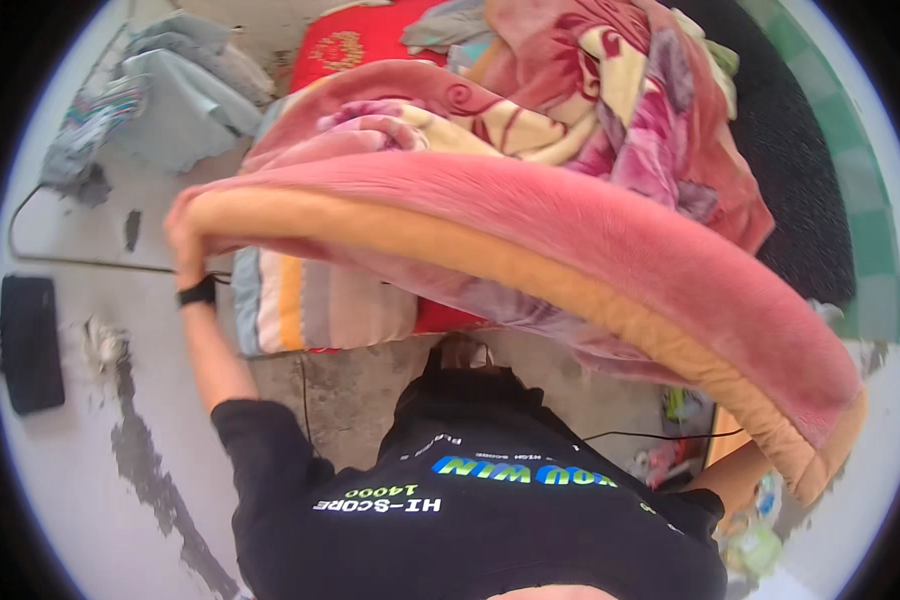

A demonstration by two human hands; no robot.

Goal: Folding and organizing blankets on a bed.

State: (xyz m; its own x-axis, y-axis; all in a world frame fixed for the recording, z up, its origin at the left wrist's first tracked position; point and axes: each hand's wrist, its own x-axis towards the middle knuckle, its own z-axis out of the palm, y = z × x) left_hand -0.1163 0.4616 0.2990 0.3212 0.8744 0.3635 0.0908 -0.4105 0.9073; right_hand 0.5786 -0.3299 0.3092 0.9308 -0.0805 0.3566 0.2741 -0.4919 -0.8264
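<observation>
A thick pink plush blanket (pixel 570 210) with a tan border stretches in a raised arc across the view before me. At the left, my left hand (pixel 186 225) grips one end of its border. My right forearm reaches to the blanket's tan corner at the lower right; that hand is hidden behind the cloth. Beyond the raised edge, the blanket's patterned folds in cream, dark red and purple lie heaped on the bed. A striped quilt or cushion (pixel 337 304) sits under the blanket's left part, on red bedding (pixel 450 319).
Pale blue and grey cloths (pixel 187 112) hang or lie at the upper left. A black case or bag (pixel 33 345) is at the far left. A dark mat or panel (pixel 802 172) borders the bed at right. A thin cable (pixel 660 435) runs near my right arm.
</observation>
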